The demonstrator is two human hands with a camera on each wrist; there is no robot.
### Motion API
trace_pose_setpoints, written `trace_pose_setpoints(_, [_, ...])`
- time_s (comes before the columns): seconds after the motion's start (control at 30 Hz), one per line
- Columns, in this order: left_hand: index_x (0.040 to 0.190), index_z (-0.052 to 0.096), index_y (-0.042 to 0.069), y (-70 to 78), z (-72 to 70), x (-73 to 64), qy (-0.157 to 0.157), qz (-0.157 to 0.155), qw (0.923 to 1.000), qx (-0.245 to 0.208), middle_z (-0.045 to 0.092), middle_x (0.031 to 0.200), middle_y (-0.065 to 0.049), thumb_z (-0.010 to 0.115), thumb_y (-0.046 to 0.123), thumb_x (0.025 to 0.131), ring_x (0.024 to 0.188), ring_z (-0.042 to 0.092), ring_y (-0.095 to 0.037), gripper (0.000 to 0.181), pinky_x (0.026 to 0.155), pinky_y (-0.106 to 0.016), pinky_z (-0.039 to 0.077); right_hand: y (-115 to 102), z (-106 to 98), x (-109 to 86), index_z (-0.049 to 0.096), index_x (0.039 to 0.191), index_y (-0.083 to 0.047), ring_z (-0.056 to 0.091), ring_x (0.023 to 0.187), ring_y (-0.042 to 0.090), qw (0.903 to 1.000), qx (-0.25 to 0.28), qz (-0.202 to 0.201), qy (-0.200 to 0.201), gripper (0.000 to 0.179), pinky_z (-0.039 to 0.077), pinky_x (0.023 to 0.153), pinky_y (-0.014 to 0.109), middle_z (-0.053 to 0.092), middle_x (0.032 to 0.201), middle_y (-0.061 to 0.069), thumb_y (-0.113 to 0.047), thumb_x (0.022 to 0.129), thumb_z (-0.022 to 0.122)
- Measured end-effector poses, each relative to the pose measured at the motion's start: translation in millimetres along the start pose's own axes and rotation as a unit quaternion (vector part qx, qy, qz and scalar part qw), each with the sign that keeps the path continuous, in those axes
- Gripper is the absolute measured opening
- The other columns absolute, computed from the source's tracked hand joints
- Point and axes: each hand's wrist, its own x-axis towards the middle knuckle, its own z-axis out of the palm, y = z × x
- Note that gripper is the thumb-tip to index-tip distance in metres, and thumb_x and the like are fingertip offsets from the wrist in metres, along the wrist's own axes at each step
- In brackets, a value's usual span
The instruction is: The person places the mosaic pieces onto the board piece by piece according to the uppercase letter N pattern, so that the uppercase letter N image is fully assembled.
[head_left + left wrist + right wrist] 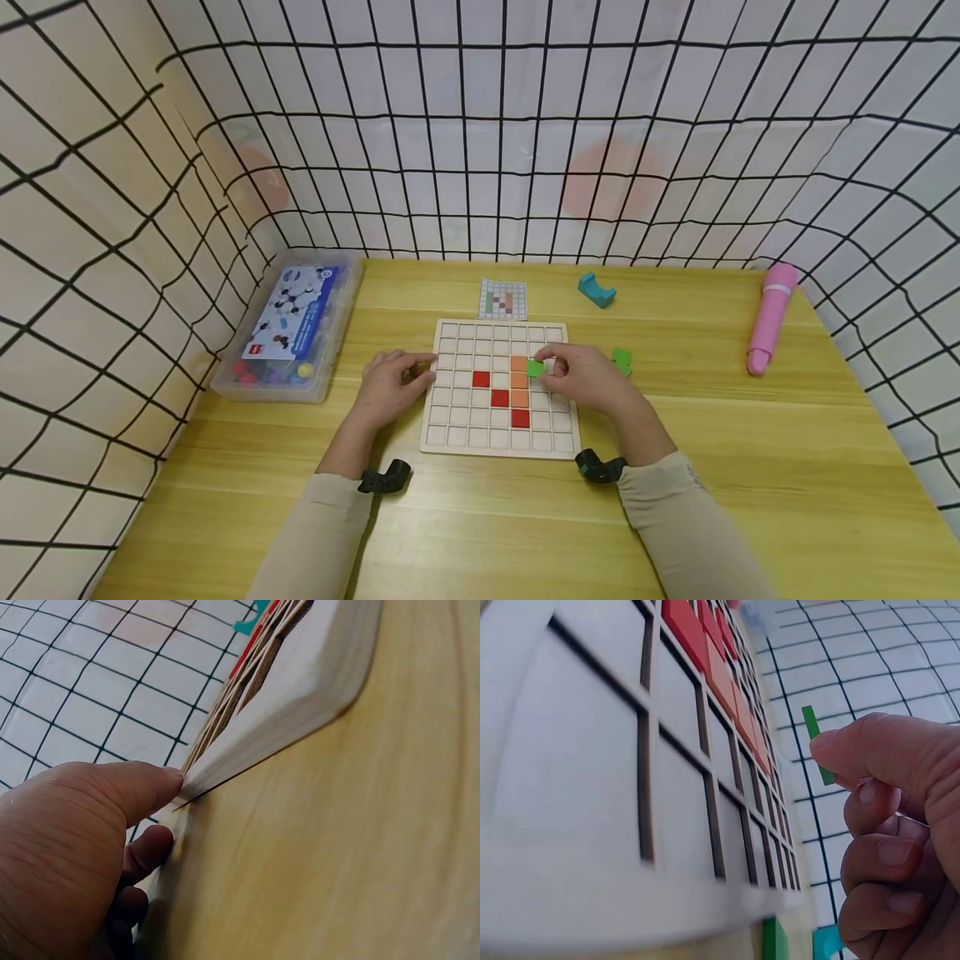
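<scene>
One green tile (pixel 535 368) is pinched between the thumb and a finger of the right hand (pixel 588 377), and this grip has it by the right edge only. From the right wrist view, I see that the tile is apart from the board (pixel 500 440), above its cells; from the head view it appears just beside the orange tiles (pixel 519 381).

As I judge, the first danger comes from this small hold: the tile is thin, so if the fingertips roll it a little, it may land tilted, with one corner on the raised grid line instead of inside a cell. The second danger is the neighbours: a fingertip coming too low could push an orange tile out of its place.

The left hand (pixel 386 389) grasps nothing that I can see; its thumb touches the left edge of the board and its fingers are relaxed. Probably this steadies the board only lightly, so a strong press from the right could make it slide on the tabletop (pixel 480 533) and nudge the pattern card (pixel 503 302) just behind it.

Also, more green tiles (pixel 622 358) lie right of the board, near the right hand, and a careless sweep of that hand might scatter them
</scene>
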Motion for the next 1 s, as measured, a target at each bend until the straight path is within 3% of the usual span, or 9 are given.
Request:
trace_pose_setpoints(0.27, [0.132,0.071,0.023,-0.1,0.4,0.3,-0.002,0.001,1.0,0.005,0.068,0.097,0.001,0.07,0.03,0.098,0.09,0.047,-0.021,0.034,0.089,-0.042,0.031,-15,12,10.9,0.07,0.12,-0.016,0.048,0.067,0.016,0.9994,0.023,-0.017,-0.017,0.027,0.037,0.059,0.028,0.054,0.078,0.001,-0.022,0.094,0.072])
trace_pose_setpoints(0.47, [0.131,0.071,0.023,0.3,-0.2,-0.2,-0.002,0.0,1.0,0.005,0.069,0.097,0.001,0.07,0.03,0.098,0.089,0.046,-0.02,0.034,0.089,-0.042,0.03,-26,20,21.7,0.07,0.119,-0.013,0.047,0.067,0.015,0.9988,0.01,-0.045,-0.019,0.027,0.038,0.063,0.029,0.052,0.075,-0.001,-0.019,0.093,0.072])
trace_pose_setpoints(1.0, [0.13,0.072,0.022,1.7,0.4,0.5,0.004,-0.006,0.9999,0.011,0.069,0.097,0.0,0.07,0.031,0.097,0.09,0.048,-0.021,0.033,0.088,-0.042,0.031,-59,49,52.3,0.072,0.119,-0.017,0.049,0.058,0.013,0.9983,-0.039,-0.029,-0.033,0.026,0.037,0.056,0.026,0.055,0.07,-0.001,-0.023,0.094,0.07])
